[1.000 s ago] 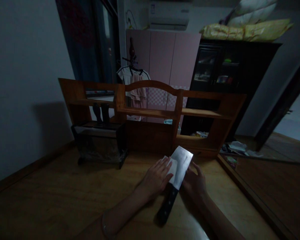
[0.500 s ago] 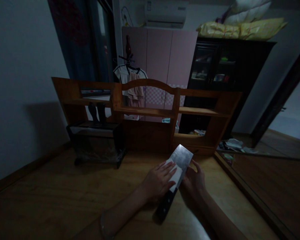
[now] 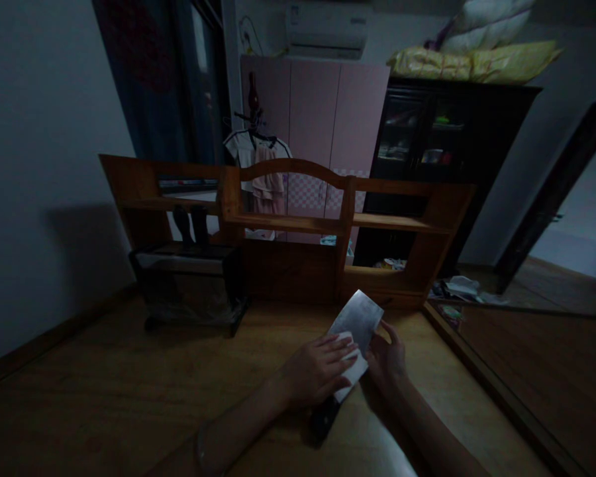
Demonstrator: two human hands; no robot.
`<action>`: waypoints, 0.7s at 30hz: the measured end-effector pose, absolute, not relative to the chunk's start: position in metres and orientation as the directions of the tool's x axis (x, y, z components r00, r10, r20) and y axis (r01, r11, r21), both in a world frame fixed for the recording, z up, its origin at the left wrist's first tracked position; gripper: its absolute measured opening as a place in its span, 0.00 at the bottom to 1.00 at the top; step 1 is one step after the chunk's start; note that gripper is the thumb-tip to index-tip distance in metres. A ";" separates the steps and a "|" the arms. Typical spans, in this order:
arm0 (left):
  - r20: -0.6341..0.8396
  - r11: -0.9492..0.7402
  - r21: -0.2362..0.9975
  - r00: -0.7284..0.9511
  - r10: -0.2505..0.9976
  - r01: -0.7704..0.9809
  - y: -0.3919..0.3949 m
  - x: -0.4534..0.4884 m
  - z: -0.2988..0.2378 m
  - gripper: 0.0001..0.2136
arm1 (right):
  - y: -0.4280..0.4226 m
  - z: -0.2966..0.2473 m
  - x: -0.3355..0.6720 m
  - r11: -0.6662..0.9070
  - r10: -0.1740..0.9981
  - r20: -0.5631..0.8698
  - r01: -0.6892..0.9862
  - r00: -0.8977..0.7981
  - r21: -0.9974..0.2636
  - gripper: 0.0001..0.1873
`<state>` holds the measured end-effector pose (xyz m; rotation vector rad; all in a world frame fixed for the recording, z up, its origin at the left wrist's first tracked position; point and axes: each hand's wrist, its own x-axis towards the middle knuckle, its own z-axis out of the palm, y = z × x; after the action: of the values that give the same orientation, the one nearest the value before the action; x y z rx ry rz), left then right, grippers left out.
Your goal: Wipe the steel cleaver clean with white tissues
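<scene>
A cleaver (image 3: 360, 314) lies on the wooden table (image 3: 104, 391), its wide steel blade pointing away from me and its dark handle (image 3: 322, 420) toward me. My left hand (image 3: 316, 372) presses a white cloth (image 3: 356, 366) onto the lower part of the blade, near the handle, with its fingers curved over the cloth. Against the blade's right edge rests my right hand (image 3: 388, 358); it steadies the cleaver with fingers and thumb.
A dark knife rack (image 3: 189, 281) with two handles sticking up stands at the table's back left. A wooden shelf unit (image 3: 288, 222) runs along the back edge. The table's right edge (image 3: 481, 377) drops to the floor. Pink and dark cabinets stand behind.
My left hand has slid the white cloth down the blade toward the handle. My right hand stays at the blade's right edge.
</scene>
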<state>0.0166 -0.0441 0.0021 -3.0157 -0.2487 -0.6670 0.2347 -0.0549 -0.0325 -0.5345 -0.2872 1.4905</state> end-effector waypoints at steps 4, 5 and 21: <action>0.458 -0.966 0.005 0.859 0.231 0.258 -0.039 0.017 -0.003 0.22 | -0.054 -0.034 0.233 -0.036 0.991 -0.130 -0.867 0.034 -0.497 0.14; 0.469 -0.956 0.012 0.843 0.265 0.294 -0.037 0.016 -0.004 0.22 | -0.054 -0.034 0.232 -0.029 0.993 -0.116 -0.871 0.032 -0.491 0.14; 0.384 -0.991 0.053 0.914 0.134 0.123 -0.043 0.018 0.000 0.23 | -0.055 -0.034 0.232 -0.087 0.977 -0.209 -0.818 0.042 -0.569 0.14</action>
<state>0.0180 -0.0432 -0.0005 -3.1000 -0.2080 -0.6243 0.2322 -0.0546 -0.0336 -0.6524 -0.3119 1.5341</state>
